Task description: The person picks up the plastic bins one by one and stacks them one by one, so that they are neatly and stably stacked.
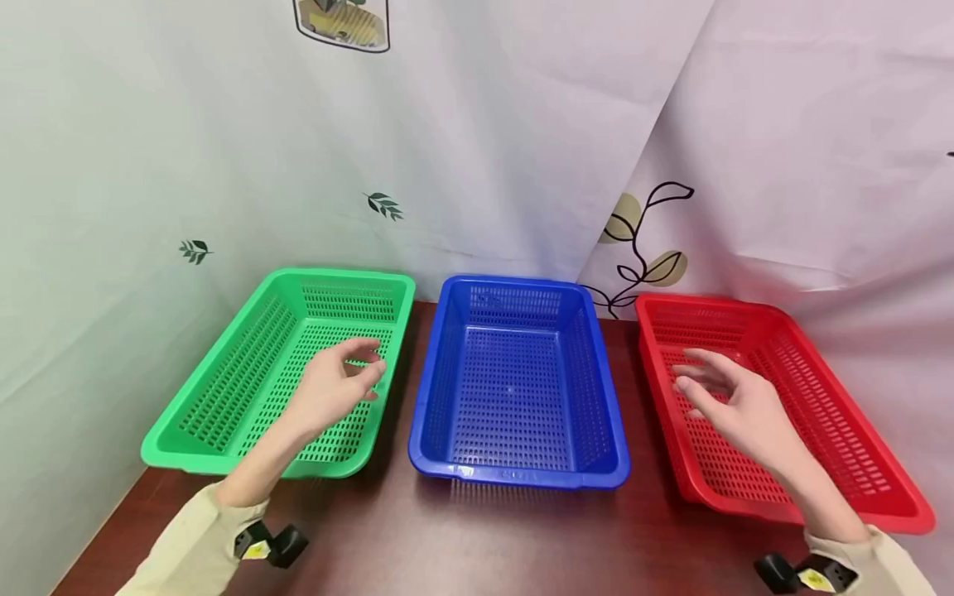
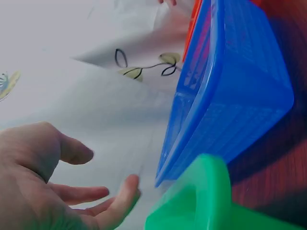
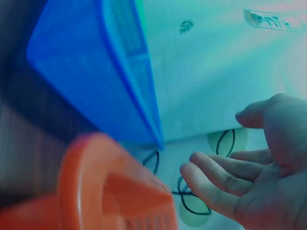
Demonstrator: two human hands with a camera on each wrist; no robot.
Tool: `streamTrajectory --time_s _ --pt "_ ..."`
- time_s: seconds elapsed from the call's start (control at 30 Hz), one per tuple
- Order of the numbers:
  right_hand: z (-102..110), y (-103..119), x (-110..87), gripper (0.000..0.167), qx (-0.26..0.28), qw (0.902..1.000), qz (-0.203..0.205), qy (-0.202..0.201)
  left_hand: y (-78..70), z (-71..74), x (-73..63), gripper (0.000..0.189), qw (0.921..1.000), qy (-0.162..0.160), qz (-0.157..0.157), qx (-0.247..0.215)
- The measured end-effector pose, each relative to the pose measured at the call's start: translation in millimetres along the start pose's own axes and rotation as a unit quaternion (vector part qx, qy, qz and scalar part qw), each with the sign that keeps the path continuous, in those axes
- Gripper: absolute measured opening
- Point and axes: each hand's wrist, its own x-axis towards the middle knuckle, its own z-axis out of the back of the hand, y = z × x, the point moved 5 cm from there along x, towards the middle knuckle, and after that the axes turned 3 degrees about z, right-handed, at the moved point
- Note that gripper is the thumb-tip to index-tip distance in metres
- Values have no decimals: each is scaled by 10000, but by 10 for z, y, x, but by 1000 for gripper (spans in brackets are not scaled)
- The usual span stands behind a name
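Note:
Over the green basket [image 1: 335, 470] hovers my left hand [image 1: 339, 385], its fingers loosely bent with nothing between them. On the other side, my right hand [image 1: 734, 406] is above the red basket [image 1: 715, 497], thumb and fingers apart and holding nothing. Between them a blue basket [image 1: 514, 473] stands on the table, its perforated floor bare. In the left wrist view the left hand [image 2: 62, 187] appears beside the green rim [image 2: 211, 191]. The right wrist view has the right hand [image 3: 249, 177] near the red basket's rim [image 3: 76, 187], which looks orange there.
The baskets stand side by side on a dark reddish-brown table [image 1: 447, 546]. Close behind them hangs a pale cloth [image 1: 514, 149] printed with leaves. Each wrist carries a small black device, one at the left cuff [image 1: 272, 546] and one at the right [image 1: 805, 574].

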Motion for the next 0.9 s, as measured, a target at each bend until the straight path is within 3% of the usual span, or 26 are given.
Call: streamTrajectory --time_s 0.13,0.3,0.53,0.7,0.9 --pt "-120 -22 26 47 966 9928 -529 465 -6 -187 98 46 9996 237 92 126" --pt "-273 -18 71 45 1572 9832 -646 672 -29 -374 159 45 9992 363 170 63" --pt "-420 -23 116 46 1634 9782 -973 838 -35 -564 224 50 9965 603 523 245" --pt "-489 -37 132 48 1717 9718 -1310 951 -28 -607 270 51 9954 568 538 561" --pt "-568 -74 120 49 1915 9613 -1670 1063 -4 -666 305 51 9940 752 627 481"
